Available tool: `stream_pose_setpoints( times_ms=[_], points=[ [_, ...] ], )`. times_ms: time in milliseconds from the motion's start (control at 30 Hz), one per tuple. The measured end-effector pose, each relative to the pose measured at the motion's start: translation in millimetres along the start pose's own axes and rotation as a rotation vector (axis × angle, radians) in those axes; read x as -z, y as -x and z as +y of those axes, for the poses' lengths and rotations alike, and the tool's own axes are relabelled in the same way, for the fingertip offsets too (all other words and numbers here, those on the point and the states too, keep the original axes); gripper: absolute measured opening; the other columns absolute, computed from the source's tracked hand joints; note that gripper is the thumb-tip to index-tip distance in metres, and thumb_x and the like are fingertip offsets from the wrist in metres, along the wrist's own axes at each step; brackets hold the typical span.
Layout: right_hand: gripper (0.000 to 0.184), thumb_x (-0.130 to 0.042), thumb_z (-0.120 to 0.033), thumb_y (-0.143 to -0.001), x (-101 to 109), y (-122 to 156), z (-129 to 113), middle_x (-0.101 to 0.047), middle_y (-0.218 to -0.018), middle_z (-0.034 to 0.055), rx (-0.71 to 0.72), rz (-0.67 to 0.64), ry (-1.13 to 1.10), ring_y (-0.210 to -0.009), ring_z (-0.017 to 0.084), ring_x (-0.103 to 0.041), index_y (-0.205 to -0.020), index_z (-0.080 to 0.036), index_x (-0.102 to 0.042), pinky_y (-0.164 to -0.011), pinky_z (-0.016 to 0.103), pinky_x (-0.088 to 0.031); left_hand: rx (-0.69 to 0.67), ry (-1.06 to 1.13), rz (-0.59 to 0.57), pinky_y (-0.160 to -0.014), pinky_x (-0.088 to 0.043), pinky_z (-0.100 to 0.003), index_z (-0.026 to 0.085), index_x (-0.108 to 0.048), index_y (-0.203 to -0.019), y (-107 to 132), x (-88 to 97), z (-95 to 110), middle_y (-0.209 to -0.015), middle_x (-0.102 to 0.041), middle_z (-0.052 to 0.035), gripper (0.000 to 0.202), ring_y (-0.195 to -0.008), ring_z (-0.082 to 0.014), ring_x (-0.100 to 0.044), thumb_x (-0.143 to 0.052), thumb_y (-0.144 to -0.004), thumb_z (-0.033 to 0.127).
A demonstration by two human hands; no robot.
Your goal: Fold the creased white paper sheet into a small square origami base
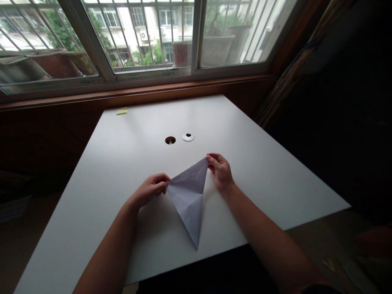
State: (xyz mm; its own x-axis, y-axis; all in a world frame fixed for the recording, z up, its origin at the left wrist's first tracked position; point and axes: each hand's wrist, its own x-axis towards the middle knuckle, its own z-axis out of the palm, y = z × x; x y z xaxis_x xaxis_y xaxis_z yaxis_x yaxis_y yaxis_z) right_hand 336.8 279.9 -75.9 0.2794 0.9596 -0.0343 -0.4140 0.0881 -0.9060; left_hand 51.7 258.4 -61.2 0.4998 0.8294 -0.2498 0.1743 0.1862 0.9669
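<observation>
A creased sheet of white paper [189,199], folded into a kite-like triangular shape, hangs between my two hands over the table. Its long point reaches down toward the table's near edge. My left hand [153,187] pinches the left corner between thumb and fingers. Higher up and to the right, my right hand [221,169] pinches the upper right corner the same way. Crease lines cross the middle of the paper. Whether its lower tip touches the table I cannot tell.
The white table [260,183] has a round cable hole [170,140] beyond the paper, with a white ring-shaped grommet [188,137] beside it. Yellow tape [121,111] sticks at the far left edge. A barred window [147,41] stands behind the table.
</observation>
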Motion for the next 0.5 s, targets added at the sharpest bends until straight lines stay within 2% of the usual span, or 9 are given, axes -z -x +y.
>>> stream_pose_setpoints(
  times_ms=[300,500],
  points=[
    [0.031,-0.074,-0.029,-0.073,2.9,-1.1,-4.1,-0.062,-0.078,-0.0038,0.107,0.058,0.027,-0.064,0.009,-0.055,-0.103,-0.024,-0.067,-0.058,0.022,-0.040,-0.168,0.126,0.102,-0.045,-0.025,-0.019,0.019,-0.062,-0.115,-2.9,-4.0,2.1,-0.069,-0.046,0.0033,0.034,-0.054,-0.0079,-0.045,-0.059,-0.081,0.025],
    [0.039,-0.074,-0.028,-0.072,5.4,-4.5,-3.6,-0.065,-0.078,-0.0031,0.122,0.125,0.044,-0.063,0.009,-0.056,-0.108,-0.023,-0.062,-0.058,0.022,-0.040,-0.207,0.199,0.186,-0.044,-0.025,-0.019,0.019,-0.059,-0.121,-5.4,-3.4,2.3,-0.065,-0.046,0.0045,0.043,-0.051,-0.0077,-0.042,-0.060,-0.078,0.024]
  ],
)
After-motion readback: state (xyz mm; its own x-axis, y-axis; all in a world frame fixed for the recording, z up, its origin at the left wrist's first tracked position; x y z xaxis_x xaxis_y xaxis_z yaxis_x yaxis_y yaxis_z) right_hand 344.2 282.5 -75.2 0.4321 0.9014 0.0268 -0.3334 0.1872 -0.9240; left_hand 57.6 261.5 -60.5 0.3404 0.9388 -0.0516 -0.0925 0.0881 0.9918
